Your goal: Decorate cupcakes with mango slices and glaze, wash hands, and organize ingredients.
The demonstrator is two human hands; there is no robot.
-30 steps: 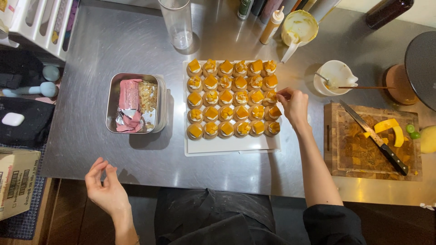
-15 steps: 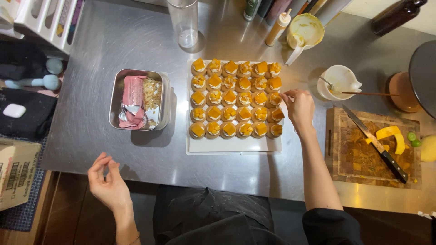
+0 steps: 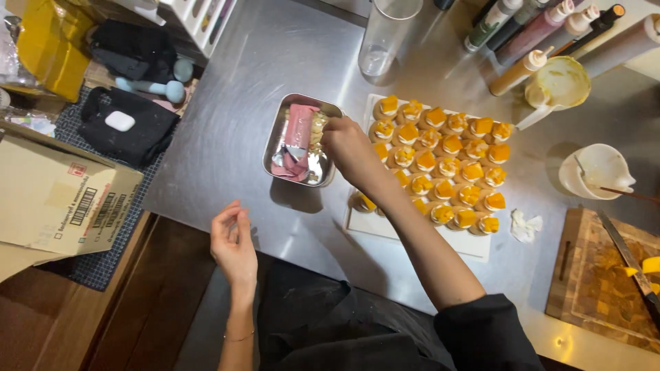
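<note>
Metal tin (image 3: 275, 148) now under right hand (image 3: 347, 145).

Orange-topped tartlets (image 3: 440, 165) sit on a white board (image 3: 412, 230). The silver steel tin (image 3: 278, 141) holds pink wrappers (image 3: 297, 134). The steel counter (image 3: 227, 137) is grey, the chopping block (image 3: 591, 282) brown chequered wood.

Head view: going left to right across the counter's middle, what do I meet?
Cardboard box → black pouch → metal tin → right hand → tray of tartlets → white bowl
</note>
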